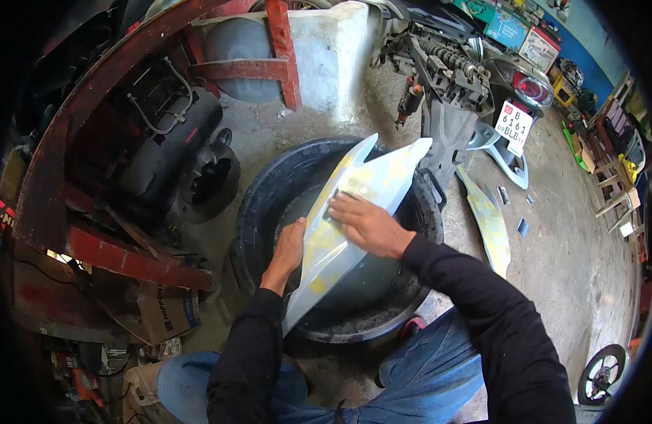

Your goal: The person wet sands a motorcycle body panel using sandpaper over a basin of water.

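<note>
Main item: pale panel (340, 258) w/ yellow patches, ctr of frame, lying at a slant from upper R to lower L, over the dark tub (259, 212). Water obs. in tub, below panel.

L hand (287, 254): at panel's L edge, ctr of frame; fingers closed round the edge, grasping it, tips partly hidden. R hand (368, 225): laid on panel's upper face, fingers together & extended, pressed flat. Small dark bit shows by the fingertips; cannot tell what it is, or whether fingers grip it.

Surroundings: second panel (485, 215), similar yellow patches, on floor R of tub, apart from it. Small blue piece (522, 227) just beside, to its R. Part-stripped motorcycle (453, 60) at upper R, w/ licence plate (513, 128). Red wooden frame (121, 258) & black tank (174, 145), L side. Spoked wheel (602, 374), lower R corner.
</note>
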`<state>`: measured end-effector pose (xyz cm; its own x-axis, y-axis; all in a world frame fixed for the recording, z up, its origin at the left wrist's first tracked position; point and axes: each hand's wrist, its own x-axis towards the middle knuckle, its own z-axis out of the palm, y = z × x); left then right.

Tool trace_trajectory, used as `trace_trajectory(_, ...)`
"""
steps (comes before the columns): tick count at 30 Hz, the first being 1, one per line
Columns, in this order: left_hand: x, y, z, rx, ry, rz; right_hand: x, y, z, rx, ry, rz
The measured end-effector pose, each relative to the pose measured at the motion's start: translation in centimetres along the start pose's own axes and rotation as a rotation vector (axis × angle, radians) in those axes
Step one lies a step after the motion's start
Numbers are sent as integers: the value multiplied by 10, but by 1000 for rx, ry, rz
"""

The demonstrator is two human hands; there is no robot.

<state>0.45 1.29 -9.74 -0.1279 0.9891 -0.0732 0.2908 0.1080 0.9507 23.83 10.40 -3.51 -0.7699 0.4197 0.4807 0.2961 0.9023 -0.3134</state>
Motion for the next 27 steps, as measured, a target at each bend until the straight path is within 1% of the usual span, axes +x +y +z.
trace_trajectory(3, 0, -2, 4, -45, 31, -1, 5, 18, -9, 33, -24, 181)
trace_trajectory(4, 0, -4, 4, -17, 32, 13, 9, 23, -14, -34, -10, 207)
trace_trajectory(5, -1, -5, 3, 14, 27, 25, 5, 16, -9, -28, -10, 209)
trace_trajectory(7, -4, -9, 1, -20, 8, 4, -5, -12, 1, 60, -70, 47)
trace_trajectory(8, 1, -7, 2, -62, 2, -3, -5, -28, -4, 41, -73, 9)
trace_trajectory(9, 0, -3, 3, -66, 0, 0, -3, -20, -6, 36, -74, 10)
trace_trajectory(11, -3, 7, 1, 9, -7, -20, 5, 14, -8, 8, 36, 153)
trace_trajectory(12, -1, 3, 1, 9, 2, -16, 10, 22, -12, -64, 43, 180)
trace_trajectory(13, 0, 0, 1, 17, 12, -17, 9, 20, -8, -65, 47, 175)
trace_trajectory(15, 0, -5, 3, 25, 12, -19, -5, -7, 4, -29, 4, 13)
trace_trajectory(16, 0, -6, 3, -19, 9, -27, -6, -28, -3, -9, -27, -4)
trace_trajectory(17, 2, -8, 3, -67, 9, -35, -2, -18, -6, -16, -30, -11)
trace_trajectory(19, 2, -5, 4, -21, 19, -43, 3, 13, -9, -23, 10, 93)
trace_trajectory(20, 1, -3, 4, 32, 28, -49, 5, 26, -8, -84, 39, 155)
trace_trajectory(21, -1, -6, 5, 35, 27, -56, 1, 19, -3, -78, 38, 158)
trace_trajectory(23, 2, -9, 2, -30, 3, -41, -5, -13, 5, 4, -39, 51)
trace_trajectory(24, 5, -6, 1, -30, 7, -36, -9, -33, 6, 0, -31, -26)
trace_trajectory(25, 5, -5, 1, -21, 6, -42, -6, -27, 2, -1, -33, -26)
trace_trajectory(27, 5, -5, 3, -12, 2, -51, 4, -1, -7, -48, -10, 108)
